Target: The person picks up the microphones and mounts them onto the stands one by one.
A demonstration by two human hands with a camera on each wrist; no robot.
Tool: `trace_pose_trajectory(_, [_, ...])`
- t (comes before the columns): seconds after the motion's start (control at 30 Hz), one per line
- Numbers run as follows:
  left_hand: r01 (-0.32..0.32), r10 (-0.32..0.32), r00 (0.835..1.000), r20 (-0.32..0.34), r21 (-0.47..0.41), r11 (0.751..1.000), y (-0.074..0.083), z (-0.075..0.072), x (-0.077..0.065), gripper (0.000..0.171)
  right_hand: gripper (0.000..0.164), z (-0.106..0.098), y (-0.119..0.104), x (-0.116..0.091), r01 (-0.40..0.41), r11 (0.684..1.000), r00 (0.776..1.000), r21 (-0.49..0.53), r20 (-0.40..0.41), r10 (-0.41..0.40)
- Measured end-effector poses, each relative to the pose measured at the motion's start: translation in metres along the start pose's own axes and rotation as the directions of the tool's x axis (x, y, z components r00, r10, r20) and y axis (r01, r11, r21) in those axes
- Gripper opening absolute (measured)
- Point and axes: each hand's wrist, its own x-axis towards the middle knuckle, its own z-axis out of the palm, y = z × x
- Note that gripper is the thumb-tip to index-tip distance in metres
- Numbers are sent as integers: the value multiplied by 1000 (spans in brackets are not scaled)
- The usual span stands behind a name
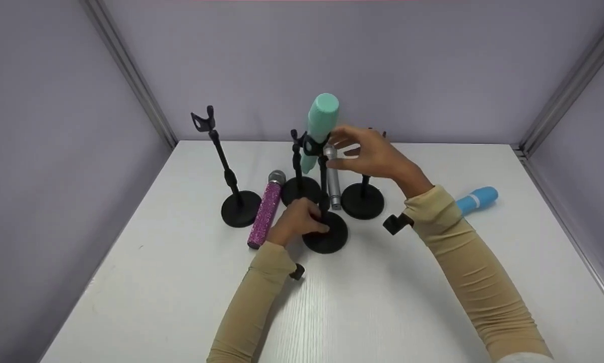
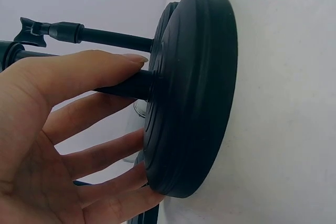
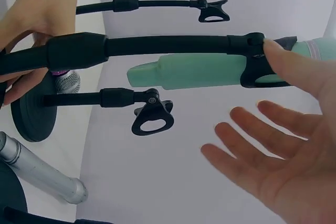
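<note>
A mint-green microphone (image 1: 323,115) sits tilted in the clip of the front black microphone stand (image 1: 326,242). My left hand (image 1: 297,220) holds that stand low on its pole; the left wrist view shows the thumb (image 2: 113,69) along the pole and other fingertips at the round base (image 2: 197,98). Up beside the clip is my right hand (image 1: 370,154), fingers spread. In the right wrist view its thumb (image 3: 294,66) touches the clip (image 3: 257,69), while the other fingers extend apart from the microphone.
Another stand (image 1: 239,209) with a bare clip is at left, beside a glittery pink microphone (image 1: 266,214). Two more stands, one behind (image 1: 302,189) and one to the right (image 1: 363,201), flank a silver microphone (image 1: 334,189). A blue microphone (image 1: 478,199) lies far right, partly behind the right sleeve.
</note>
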Motion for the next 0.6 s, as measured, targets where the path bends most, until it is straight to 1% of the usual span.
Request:
trace_pose_trajectory(0.13, [-11,11,1000,-5,4,1000,0,-2,-1,15,53,7,5,-9,-21,998,1000,-53,-2,21])
trace_pose_trajectory(0.3, [3,-3,1000,0,-15,1000,1,-3,-4,14,44,21,15,-15,-35,996,999,-81,12,36])
trace_pose_trajectory(0.47, [-1,1,1000,3,-16,1000,1,-4,-6,14,40,39,28,-20,-46,998,998,-39,35,47])
trace_pose_trajectory(0.6, [-4,4,1000,-2,-17,1000,0,-4,-7,14,37,58,39,-22,-47,999,999,3,-3,47])
